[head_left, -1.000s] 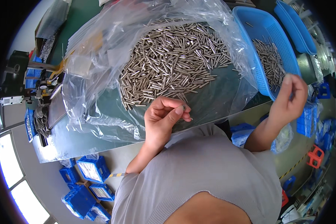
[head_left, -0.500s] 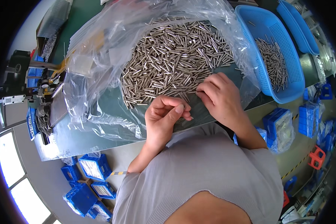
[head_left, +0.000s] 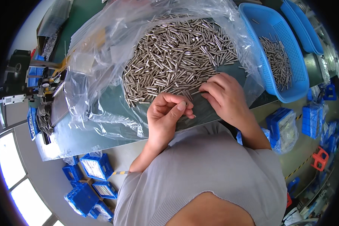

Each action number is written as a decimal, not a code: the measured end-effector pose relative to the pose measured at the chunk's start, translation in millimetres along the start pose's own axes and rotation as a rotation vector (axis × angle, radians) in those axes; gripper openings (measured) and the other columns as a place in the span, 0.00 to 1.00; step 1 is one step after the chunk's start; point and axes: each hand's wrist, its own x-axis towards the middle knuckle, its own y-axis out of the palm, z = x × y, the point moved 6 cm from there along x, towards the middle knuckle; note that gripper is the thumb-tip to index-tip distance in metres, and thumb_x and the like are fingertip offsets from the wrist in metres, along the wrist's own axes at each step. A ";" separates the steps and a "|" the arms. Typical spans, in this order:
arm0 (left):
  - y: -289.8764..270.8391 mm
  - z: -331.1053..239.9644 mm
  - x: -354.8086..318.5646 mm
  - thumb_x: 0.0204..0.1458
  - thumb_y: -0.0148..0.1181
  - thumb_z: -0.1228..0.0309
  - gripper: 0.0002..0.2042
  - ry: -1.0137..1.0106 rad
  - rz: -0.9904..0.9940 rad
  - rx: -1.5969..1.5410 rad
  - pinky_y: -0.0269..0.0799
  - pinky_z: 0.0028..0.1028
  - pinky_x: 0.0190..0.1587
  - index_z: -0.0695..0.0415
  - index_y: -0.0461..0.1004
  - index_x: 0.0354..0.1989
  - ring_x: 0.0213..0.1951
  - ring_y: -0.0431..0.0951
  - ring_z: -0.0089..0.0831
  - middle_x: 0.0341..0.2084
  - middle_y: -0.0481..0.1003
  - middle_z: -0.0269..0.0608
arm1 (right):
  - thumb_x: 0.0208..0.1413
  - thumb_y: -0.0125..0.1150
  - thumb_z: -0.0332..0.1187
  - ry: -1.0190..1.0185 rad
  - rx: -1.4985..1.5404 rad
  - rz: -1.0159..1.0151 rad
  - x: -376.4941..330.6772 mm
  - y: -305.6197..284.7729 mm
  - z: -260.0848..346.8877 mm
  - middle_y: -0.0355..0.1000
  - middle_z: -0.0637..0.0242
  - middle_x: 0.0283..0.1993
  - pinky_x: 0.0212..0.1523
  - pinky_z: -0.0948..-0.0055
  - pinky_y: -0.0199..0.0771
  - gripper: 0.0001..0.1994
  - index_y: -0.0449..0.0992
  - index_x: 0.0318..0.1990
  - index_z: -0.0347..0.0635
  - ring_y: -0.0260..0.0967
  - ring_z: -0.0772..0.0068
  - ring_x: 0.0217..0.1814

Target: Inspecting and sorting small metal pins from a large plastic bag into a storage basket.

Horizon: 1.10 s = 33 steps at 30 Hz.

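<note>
A broad heap of small metal pins (head_left: 173, 56), slim and silver-grey, lies on a clear plastic sheet (head_left: 98, 94) spread over the green table. Just off the heap's near edge, my left hand (head_left: 165, 115) is closed, thumb against the bent index finger. A small dark end shows at that thumb tip, seemingly of a pin; the rest is hidden by the fingers. My right hand (head_left: 228, 98) rests at the heap's near right edge, palm down with fingers bent together. Its fingertips touch the pins there, and what they grip is hidden.
Right of the heap stands a blue perforated basket (head_left: 298, 71) with more pins in it; another blue basket (head_left: 301, 26) lies beyond. Black metal equipment (head_left: 19, 73) is at the table's left. Blue crates (head_left: 96, 165) and a red stool (head_left: 320, 159) are on the floor.
Both hands stay nearly in place. The left thumb and fingers have shifted slightly, and the small dark end at the thumb tip shows more. The whole view has moved a little.
</note>
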 end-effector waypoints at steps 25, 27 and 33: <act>1.6 1.1 -1.4 0.57 0.54 0.80 0.04 -0.007 0.023 0.045 0.78 0.28 0.37 0.66 0.68 0.38 0.31 0.77 0.27 0.32 0.76 0.45 | 0.45 0.61 0.25 -0.090 0.226 -0.097 12.1 -25.3 27.8 0.66 0.66 0.30 0.33 0.64 0.65 0.06 0.69 0.29 0.42 0.65 0.60 0.31; 1.3 1.0 -1.4 0.57 0.54 0.80 0.04 -0.009 0.031 0.053 0.78 0.28 0.37 0.66 0.68 0.38 0.31 0.77 0.27 0.32 0.76 0.45 | 0.45 0.62 0.26 -0.106 0.215 -0.106 12.9 -26.1 30.4 0.66 0.67 0.29 0.32 0.64 0.65 0.06 0.69 0.29 0.43 0.65 0.61 0.31; 0.9 2.2 -1.5 0.56 0.54 0.81 0.03 -0.038 0.066 0.067 0.78 0.27 0.38 0.67 0.69 0.36 0.32 0.78 0.28 0.32 0.76 0.46 | 0.45 0.63 0.27 -0.047 0.481 -0.066 12.4 -2.4 24.4 0.67 0.67 0.28 0.32 0.64 0.65 0.07 0.69 0.28 0.43 0.65 0.61 0.30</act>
